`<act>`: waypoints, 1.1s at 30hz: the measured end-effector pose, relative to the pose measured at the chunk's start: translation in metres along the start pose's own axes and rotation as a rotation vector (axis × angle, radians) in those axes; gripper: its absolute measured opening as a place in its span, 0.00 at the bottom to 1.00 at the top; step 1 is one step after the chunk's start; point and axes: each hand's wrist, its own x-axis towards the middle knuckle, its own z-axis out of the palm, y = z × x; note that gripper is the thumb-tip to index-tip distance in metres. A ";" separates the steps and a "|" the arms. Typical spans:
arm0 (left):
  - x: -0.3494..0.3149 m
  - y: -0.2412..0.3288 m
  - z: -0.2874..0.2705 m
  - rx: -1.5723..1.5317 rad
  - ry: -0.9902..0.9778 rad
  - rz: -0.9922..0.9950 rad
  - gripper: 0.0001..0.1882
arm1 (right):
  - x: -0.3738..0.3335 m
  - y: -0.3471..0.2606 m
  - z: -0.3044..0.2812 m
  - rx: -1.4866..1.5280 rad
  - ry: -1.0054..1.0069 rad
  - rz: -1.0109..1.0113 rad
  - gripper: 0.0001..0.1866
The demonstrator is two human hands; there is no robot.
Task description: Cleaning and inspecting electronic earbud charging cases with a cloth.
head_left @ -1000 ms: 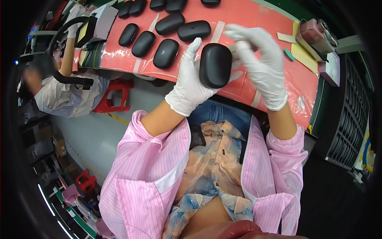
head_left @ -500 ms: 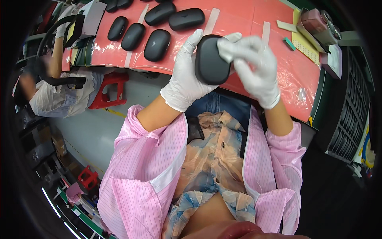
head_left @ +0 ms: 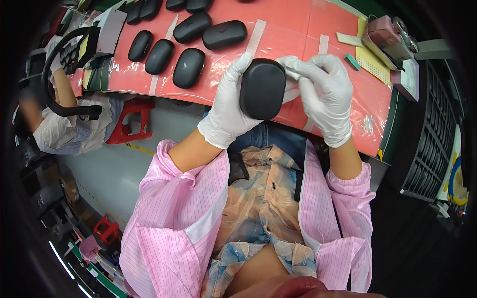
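Note:
My left hand (head_left: 226, 104), in a white glove, is closed round a smooth black oval case (head_left: 263, 89). The case stands tilted above the front part of the table, its broad plain face turned toward me. My right hand (head_left: 325, 92), gloved in white too, has thumb and fingers pinched together just beside the case's upper right edge. Whatever those fingertips hold, if anything, cannot be made out against the white glove. Several similar black cases lie on the table to the left, among them a rounded case (head_left: 189, 68) and a longer case (head_left: 224, 35).
A red, plastic-covered table (head_left: 308, 35) with pale tape strips spans the front. At right lie a teal block (head_left: 353, 61), a cream pad (head_left: 350, 39) and a holder with pink bottles (head_left: 387, 34). A black rack (head_left: 431, 134) stands far right. Another person's arm (head_left: 63, 88) works at left, near a red stool (head_left: 130, 121).
My right fingers have moved off the case's face to beside its edge and pinched together. The case sits lower in view, while the tabletop has shifted slightly left and down.

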 end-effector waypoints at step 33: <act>0.051 0.047 0.023 1.242 -0.171 0.452 0.22 | -0.067 0.033 -0.053 0.325 0.550 0.589 0.30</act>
